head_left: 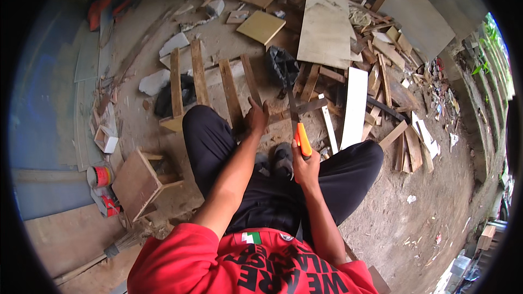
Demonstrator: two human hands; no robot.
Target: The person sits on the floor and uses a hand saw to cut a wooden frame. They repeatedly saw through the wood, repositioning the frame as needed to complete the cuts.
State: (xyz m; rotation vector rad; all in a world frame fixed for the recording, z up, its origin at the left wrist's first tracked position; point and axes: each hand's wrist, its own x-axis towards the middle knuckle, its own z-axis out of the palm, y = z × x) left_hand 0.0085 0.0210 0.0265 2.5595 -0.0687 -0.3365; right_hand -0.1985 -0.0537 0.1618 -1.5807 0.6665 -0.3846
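Note:
My right hand [305, 166] is closed round the orange handle of a handsaw [303, 140]. The dark blade points away from me and crosses over a wooden plank [311, 106]. At that plank's left end is my left hand [257, 116], its fingers partly hidden and seeming to grip the wood. Just beyond the left hand, several narrow wooden slats [227, 84] stick out side by side, away from my knees. Both of my shoes [282, 159] show between my bent legs, below the plank.
Scrap boards and sticks [389, 57] pile up at the far right, with a white board [354, 108] nearer. A black plastic bag [281, 65] lies ahead. On the left are a small wooden stool-like piece [137, 184] and a red-and-yellow tin [99, 176], beside a bluish wall [46, 125].

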